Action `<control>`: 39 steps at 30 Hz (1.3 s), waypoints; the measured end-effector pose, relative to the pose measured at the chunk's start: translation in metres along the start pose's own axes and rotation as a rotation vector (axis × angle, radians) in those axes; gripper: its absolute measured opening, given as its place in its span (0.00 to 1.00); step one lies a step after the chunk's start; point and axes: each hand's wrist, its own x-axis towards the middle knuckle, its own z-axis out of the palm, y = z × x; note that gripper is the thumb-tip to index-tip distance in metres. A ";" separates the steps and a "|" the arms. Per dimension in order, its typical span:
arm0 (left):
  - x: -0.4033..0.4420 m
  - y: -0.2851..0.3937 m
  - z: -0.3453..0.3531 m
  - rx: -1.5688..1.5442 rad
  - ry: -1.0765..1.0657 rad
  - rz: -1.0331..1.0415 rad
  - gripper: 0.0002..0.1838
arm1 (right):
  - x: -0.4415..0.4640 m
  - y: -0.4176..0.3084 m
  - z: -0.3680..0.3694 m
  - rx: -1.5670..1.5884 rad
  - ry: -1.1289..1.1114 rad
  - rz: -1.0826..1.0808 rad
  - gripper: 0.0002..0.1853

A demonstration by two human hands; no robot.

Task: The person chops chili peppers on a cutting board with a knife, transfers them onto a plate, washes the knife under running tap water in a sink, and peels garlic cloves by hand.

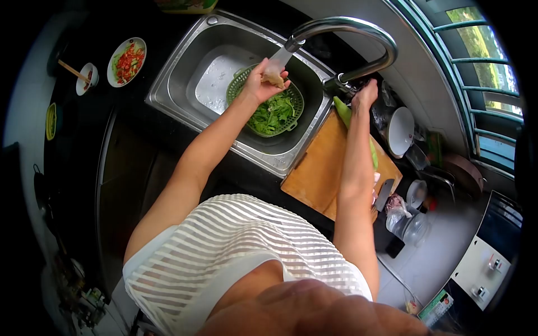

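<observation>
Under the faucet (358, 28), a whitish stream of water falls onto my left hand (262, 85). Its fingers curl around a pale brown, knobby piece of ginger (273, 80). Below that hand, a green colander (232, 84) with leafy greens (274, 115) sits in the steel sink (162, 89). My right hand (365, 95) is closed at the faucet's base, on the handle (347, 88), which its fingers partly hide. Beneath my right forearm lies a long green vegetable (343, 111) on the wooden cutting board (319, 162).
A knife (384, 194) lies by the board's right edge, near bagged meat (395, 203) and clear plastic containers (416, 228). A white bowl (400, 131) stands by the wall. Left of the sink are a plate of chopped red and green peppers (128, 63) and a small bowl with chopsticks (84, 84).
</observation>
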 end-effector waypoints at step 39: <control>0.045 -0.076 -0.106 -0.240 -0.229 -0.007 0.03 | -0.211 -0.002 0.030 0.196 -0.722 0.298 0.12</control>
